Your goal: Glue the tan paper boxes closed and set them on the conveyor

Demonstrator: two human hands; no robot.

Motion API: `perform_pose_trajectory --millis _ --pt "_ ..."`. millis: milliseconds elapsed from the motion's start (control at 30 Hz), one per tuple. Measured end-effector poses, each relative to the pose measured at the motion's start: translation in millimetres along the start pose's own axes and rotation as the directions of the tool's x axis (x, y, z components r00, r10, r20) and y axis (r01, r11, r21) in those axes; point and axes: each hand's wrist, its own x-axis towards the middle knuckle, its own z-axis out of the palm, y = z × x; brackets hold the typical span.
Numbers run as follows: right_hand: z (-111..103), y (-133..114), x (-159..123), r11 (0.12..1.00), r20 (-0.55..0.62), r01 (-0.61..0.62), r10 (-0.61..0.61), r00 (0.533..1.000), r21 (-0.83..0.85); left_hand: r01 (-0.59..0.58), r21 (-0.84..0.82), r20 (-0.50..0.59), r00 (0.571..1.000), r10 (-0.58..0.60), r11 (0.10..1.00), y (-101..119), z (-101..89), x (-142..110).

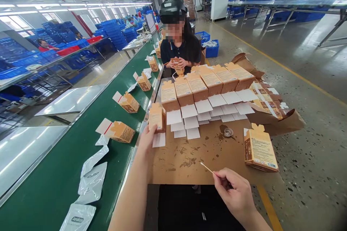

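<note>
hands apart: the left hand (148,140) grips an upright kraft carton (157,116) by its lower part, while the right hand (235,195) pinches a cotton swab (207,168), its long axis pointing up and left, tip toward that carton. a small glass dish (228,132) sits ahead of the right hand on a stained cardboard sheet (189,166), with rows of cartons (196,86) beyond; a green conveyor belt (54,195) runs left of the left hand.

— Showing what, along the arms?
— Just a bare left hand (148,140) and right hand (233,195), with forearms (132,195) running uncovered out of view.
— And wearing what, below the cardboard sheet (173,166)?
— Black cloth (195,205), too dark for any detail.
</note>
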Motion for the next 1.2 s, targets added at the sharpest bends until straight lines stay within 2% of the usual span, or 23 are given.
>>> perform_pose_trajectory --millis 67,133,200,267,367,533,700,800,900,1000,1133,1200 --pt "2 -1 -2 1.0 0.054 -0.004 0.004 0.999 0.002 0.077 -0.142 -0.045 0.995 -0.084 0.987 -17 -22.9 -46" --pt "5 -3 -4 1.0 0.104 0.015 -0.014 0.995 -0.013 0.146 -0.279 -0.049 0.985 -0.166 0.949 -33 -33.1 -92" --pt "9 -4 -6 0.996 0.152 0.069 -0.059 0.987 -0.063 0.188 -0.302 -0.021 0.979 -0.204 0.935 -43 -30.0 -128" --pt "17 -2 -6 0.981 0.219 0.142 -0.112 0.969 -0.131 0.195 -0.232 0.012 0.98 -0.198 0.953 -45 -19.9 -146" --pt "39 7 -4 0.961 0.329 0.206 -0.137 0.934 -0.185 0.149 -0.127 0.048 0.988 -0.144 0.981 -38 -7.8 -142" --pt "69 22 -2 0.946 0.454 0.222 -0.095 0.886 -0.235 0.139 -0.085 0.098 0.987 -0.13 0.987 -28 -6.7 -132" --pt "69 25 2 0.931 0.54 0.253 -0.075 0.838 -0.264 0.115 -0.101 0.081 0.991 -0.107 0.988 -24 -6.6 -139" --pt "67 29 9 0.928 0.557 0.251 -0.058 0.828 -0.276 0.138 -0.096 0.092 0.987 -0.129 0.986 -27 -7.2 -137" --pt "62 30 14 0.929 0.533 0.23 -0.043 0.845 -0.29 0.131 -0.078 0.099 0.987 -0.123 0.988 -32 -8.4 -135" --pt "47 25 13 0.939 0.475 0.198 -0.043 0.879 -0.282 0.089 -0.082 0.014 0.996 -0.088 0.993 -39 -9.6 -137" --pt "18 16 2 0.982 0.266 0.061 -0.011 0.964 -0.181 0.056 -0.015 -0.06 0.997 -0.057 0.998 -48 -11.3 -142" --pt "7 13 -3 0.988 0.188 0.01 0.019 0.982 -0.155 0.038 0.032 -0.066 0.997 -0.036 0.999 -51 -9.9 -148"
